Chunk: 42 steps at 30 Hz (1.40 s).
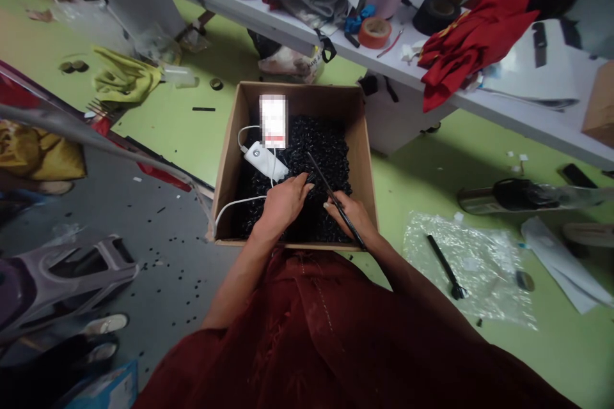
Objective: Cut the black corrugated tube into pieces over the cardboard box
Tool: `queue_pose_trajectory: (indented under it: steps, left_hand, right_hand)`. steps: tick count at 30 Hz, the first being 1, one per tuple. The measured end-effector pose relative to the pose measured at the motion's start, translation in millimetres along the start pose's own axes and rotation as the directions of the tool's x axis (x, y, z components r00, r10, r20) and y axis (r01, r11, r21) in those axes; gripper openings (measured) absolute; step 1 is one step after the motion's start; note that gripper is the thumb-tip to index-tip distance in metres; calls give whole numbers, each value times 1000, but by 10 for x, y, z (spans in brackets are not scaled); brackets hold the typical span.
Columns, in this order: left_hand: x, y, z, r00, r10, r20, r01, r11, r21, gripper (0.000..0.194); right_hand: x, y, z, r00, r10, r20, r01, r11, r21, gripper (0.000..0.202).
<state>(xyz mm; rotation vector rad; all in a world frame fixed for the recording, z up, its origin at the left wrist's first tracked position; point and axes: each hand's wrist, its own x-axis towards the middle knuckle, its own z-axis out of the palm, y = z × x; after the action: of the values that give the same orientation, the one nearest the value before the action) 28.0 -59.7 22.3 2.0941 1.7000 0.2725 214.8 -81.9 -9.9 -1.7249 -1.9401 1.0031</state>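
Note:
A cardboard box (368,185) stands in front of me, holding a heap of small shiny black pieces (330,140). My right hand (350,214) is closed round a long, thin dark rod (330,192), which slants up and left over the heap. Just left of it, my left hand (288,200) is low over the black pieces with its fingers drawn together; whatever they pinch is too small and dark to name. Inside the box, a white power bank (265,161) with a white cable lies beside a phone (273,121) whose screen is lit and blurred out.
Beyond the box runs a cluttered white table (307,29) with red cloth (480,25) and an orange tape roll (375,32). Clear plastic (503,281) and a metal flask (474,199) lie to the right. A purple stool (91,268) and another person's feet (105,324) are at left.

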Motion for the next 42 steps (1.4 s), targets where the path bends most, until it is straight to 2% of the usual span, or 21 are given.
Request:
queue_pose_trajectory:
  steps: [3,7,10,14,17,22,24,26,28,30,34,42]
  left_hand:
    - [-7,0,23,998,-35,-47,34,999,-35,42]
    - [-15,-26,31,993,-103,-59,95,987,-128,39]
    - [-5,-80,31,997,-62,-42,50,969,-240,32]
    - [1,-160,8,989,25,-144,-76,930,-360,30]
    - [-68,-173,-128,988,74,-137,-124,906,-405,35]
    - [-313,-139,-559,991,131,10,-109,864,-492,37]
    - [-366,-130,-647,991,116,67,-58,818,-572,38]
    - [-356,-127,-617,998,34,56,10,764,-645,37]
    - [-293,-133,-486,997,-78,-7,51,715,-698,37]
    - [-209,-143,-320,991,-120,-57,42,691,-722,38]
    - [-100,-156,-120,988,-111,-103,13,742,-671,36]
    - [-85,-140,-73,993,36,-114,-88,864,-496,36]
  right_hand:
    - [-2,-6,-6,999,23,-49,-22,999,33,21]
    - [-15,21,3,998,36,-45,-31,993,112,28]
    - [-13,59,20,998,29,-47,-22,988,152,33]
    - [2,85,33,998,19,-68,-7,985,170,38]
    - [5,64,28,997,13,-77,-1,988,154,38]
    - [8,31,22,998,-20,-67,30,988,152,36]
    - [9,36,29,998,-37,-52,45,985,166,36]
    - [7,42,37,998,-55,-29,60,981,186,38]
    - [0,42,46,997,-75,-10,76,975,207,39]
    - [-9,40,55,995,-101,7,97,970,224,41]
    - [-8,59,78,989,-142,36,131,966,221,47]
    - [10,104,106,983,-157,99,138,975,175,52]
